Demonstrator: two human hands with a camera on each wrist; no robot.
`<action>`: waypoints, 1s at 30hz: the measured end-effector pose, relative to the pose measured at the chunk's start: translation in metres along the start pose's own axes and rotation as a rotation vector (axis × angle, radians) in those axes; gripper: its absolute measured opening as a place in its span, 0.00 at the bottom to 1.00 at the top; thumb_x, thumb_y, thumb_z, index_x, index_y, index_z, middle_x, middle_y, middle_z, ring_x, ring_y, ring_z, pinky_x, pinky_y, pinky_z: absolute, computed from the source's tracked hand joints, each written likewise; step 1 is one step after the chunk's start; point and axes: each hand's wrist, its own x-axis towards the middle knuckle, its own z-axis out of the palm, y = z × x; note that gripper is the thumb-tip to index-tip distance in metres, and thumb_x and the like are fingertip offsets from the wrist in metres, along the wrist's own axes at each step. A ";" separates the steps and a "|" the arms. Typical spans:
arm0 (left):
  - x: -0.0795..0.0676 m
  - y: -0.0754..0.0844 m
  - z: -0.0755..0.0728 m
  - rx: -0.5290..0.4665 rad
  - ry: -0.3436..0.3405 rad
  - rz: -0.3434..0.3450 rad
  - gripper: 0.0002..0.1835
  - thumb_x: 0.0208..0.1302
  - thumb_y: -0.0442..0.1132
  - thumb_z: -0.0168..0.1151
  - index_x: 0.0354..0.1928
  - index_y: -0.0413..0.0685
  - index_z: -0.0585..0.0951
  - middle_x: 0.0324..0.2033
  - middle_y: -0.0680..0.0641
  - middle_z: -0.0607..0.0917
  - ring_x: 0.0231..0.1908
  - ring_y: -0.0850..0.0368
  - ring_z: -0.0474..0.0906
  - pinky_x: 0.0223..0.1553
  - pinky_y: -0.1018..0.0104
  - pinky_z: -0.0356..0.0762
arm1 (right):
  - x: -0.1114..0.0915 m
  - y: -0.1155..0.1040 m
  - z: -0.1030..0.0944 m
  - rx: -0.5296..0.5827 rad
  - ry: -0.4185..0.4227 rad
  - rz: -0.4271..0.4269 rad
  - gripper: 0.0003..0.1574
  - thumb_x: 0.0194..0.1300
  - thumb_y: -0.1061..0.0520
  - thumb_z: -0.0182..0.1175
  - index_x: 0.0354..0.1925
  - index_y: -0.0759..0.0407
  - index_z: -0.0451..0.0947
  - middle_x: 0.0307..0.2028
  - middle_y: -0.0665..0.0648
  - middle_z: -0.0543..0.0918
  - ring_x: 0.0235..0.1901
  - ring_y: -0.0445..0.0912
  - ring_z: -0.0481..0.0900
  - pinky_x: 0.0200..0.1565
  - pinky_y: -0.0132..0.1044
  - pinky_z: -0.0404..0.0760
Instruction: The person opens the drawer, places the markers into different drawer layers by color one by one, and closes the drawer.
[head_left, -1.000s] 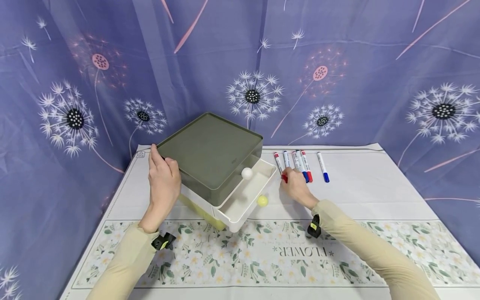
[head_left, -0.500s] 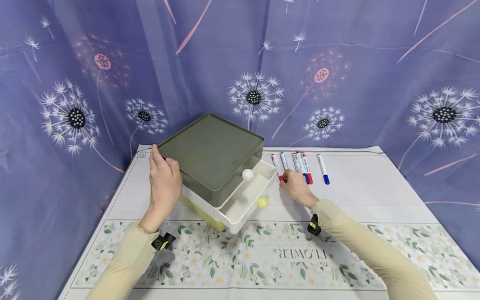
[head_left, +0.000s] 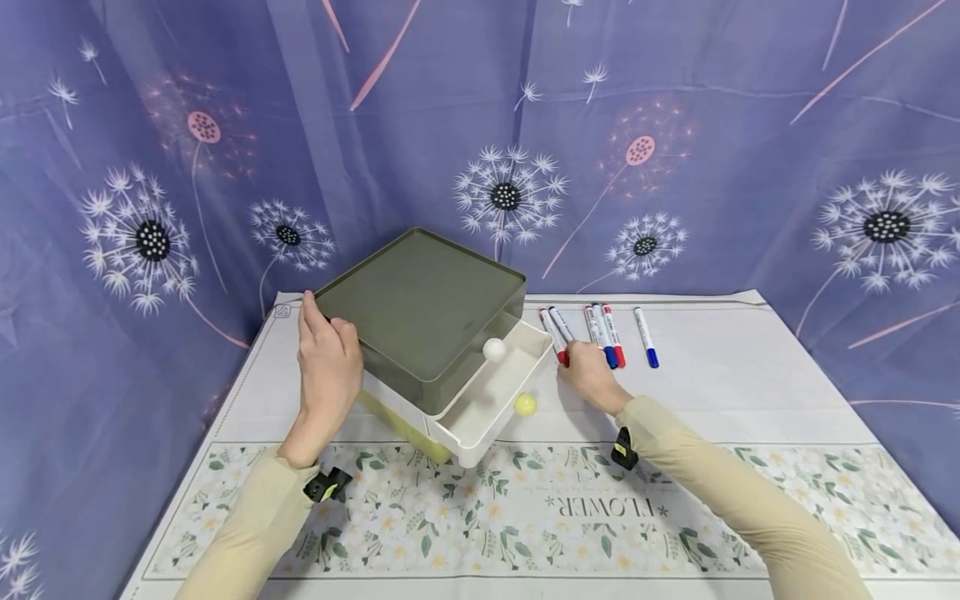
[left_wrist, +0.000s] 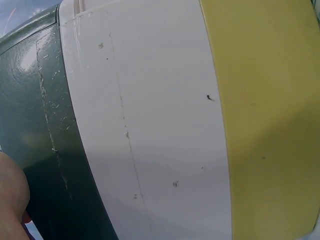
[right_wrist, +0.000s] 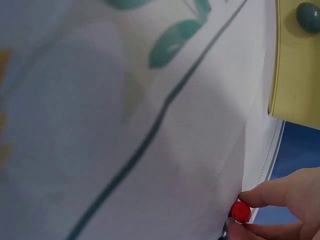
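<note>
In the head view, a three-tier drawer box stands left of centre, with a dark green top tier [head_left: 423,300], a white middle drawer [head_left: 487,396] pulled out and a yellow bottom tier [head_left: 408,437]. Along the box's left side lies my left hand [head_left: 327,367], its fingers fairly straight against the edge; part of it shows beside the green tier [left_wrist: 30,110] in the left wrist view. My right hand [head_left: 592,375] pinches a red-capped whiteboard marker [head_left: 550,329] and a second marker [head_left: 561,323] beside it. A red cap [right_wrist: 241,212] shows between thumb and finger in the right wrist view.
Behind the right hand lie several red-capped and blue-capped markers [head_left: 605,333], and a lone blue-capped marker [head_left: 647,337] further right. Round knobs stick out: white [head_left: 493,349], yellow [head_left: 525,405] and dark green [right_wrist: 308,17]. A patterned curtain [head_left: 720,208] closes off the back.
The right hand and the red-capped marker have shifted slightly left. The second marker has swung left until it lies close beside the first. My left hand and the box stay put.
</note>
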 end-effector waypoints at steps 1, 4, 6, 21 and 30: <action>0.000 0.000 0.000 -0.002 0.003 0.002 0.30 0.68 0.42 0.31 0.68 0.32 0.48 0.65 0.28 0.55 0.54 0.30 0.67 0.53 0.42 0.66 | 0.000 0.000 0.000 -0.002 -0.002 0.001 0.15 0.49 0.64 0.58 0.15 0.58 0.63 0.13 0.51 0.66 0.14 0.45 0.65 0.17 0.33 0.62; -0.001 0.000 0.000 0.000 0.011 0.009 0.30 0.68 0.42 0.32 0.68 0.32 0.48 0.65 0.28 0.55 0.53 0.30 0.68 0.52 0.42 0.67 | 0.000 0.000 -0.002 -0.004 -0.013 0.015 0.15 0.48 0.64 0.58 0.13 0.56 0.63 0.12 0.51 0.65 0.14 0.44 0.65 0.17 0.33 0.62; -0.001 0.001 -0.001 0.004 0.017 0.015 0.30 0.68 0.41 0.32 0.68 0.33 0.49 0.65 0.29 0.56 0.54 0.31 0.67 0.53 0.43 0.67 | 0.000 0.000 -0.004 0.005 -0.022 0.024 0.17 0.47 0.63 0.58 0.12 0.55 0.61 0.12 0.50 0.64 0.14 0.43 0.63 0.17 0.33 0.61; 0.000 0.001 0.000 0.016 0.048 0.028 0.30 0.67 0.40 0.33 0.67 0.31 0.51 0.65 0.29 0.58 0.55 0.30 0.66 0.52 0.42 0.67 | -0.002 0.008 -0.012 0.120 -0.088 0.073 0.20 0.50 0.61 0.57 0.10 0.53 0.60 0.07 0.46 0.60 0.09 0.38 0.57 0.13 0.29 0.56; 0.001 0.002 0.001 0.019 0.062 0.027 0.29 0.67 0.39 0.34 0.67 0.31 0.52 0.64 0.29 0.59 0.57 0.31 0.65 0.53 0.42 0.67 | -0.004 0.012 -0.012 0.124 -0.052 0.090 0.18 0.50 0.61 0.55 0.12 0.52 0.60 0.09 0.46 0.60 0.11 0.39 0.57 0.15 0.30 0.56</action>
